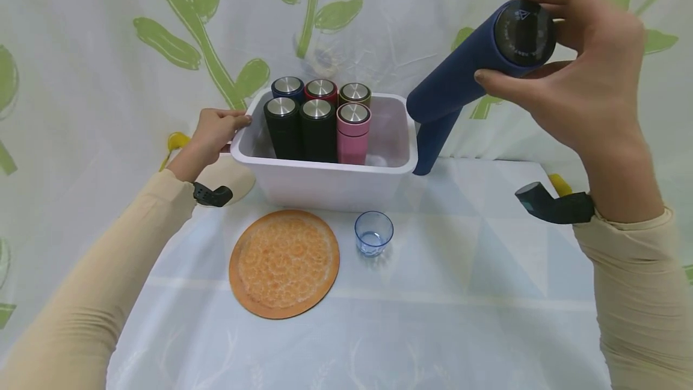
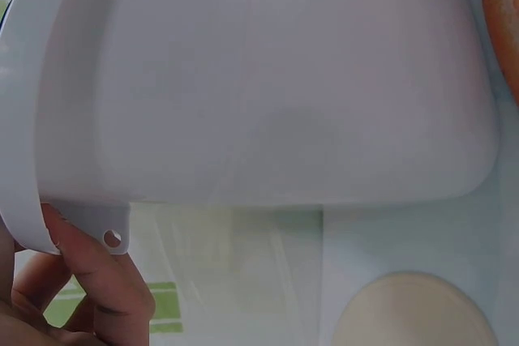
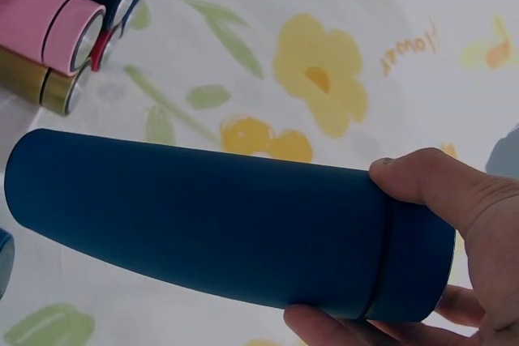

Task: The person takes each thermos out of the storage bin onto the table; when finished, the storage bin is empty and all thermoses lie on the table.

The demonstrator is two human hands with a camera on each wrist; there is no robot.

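Observation:
My right hand [image 1: 601, 71] grips a dark blue thermos bottle [image 1: 460, 86] round its lid end and holds it tilted in the air, right of the white plastic bin [image 1: 319, 188]. In the right wrist view the thumb lies across one side of that bottle [image 3: 211, 224], with fingers beneath. My left hand [image 1: 211, 134] holds the bin's left rim, fingers under the lip in the left wrist view. Inside the bin stand two black bottles [image 1: 283, 131], a pink bottle [image 1: 353, 143], a blue bottle [image 1: 288, 86], a red bottle [image 1: 321, 88] and a gold bottle [image 1: 355, 92].
Another dark blue bottle [image 1: 435, 146] stands beside the bin's right end, partly hidden by the held one. A blue-tinted glass [image 1: 373, 233] and a round orange mat [image 1: 284, 263] lie before the bin. A beige disc [image 1: 238, 179] shows near the left wrist. Behind hangs a flowered curtain [image 1: 379, 17].

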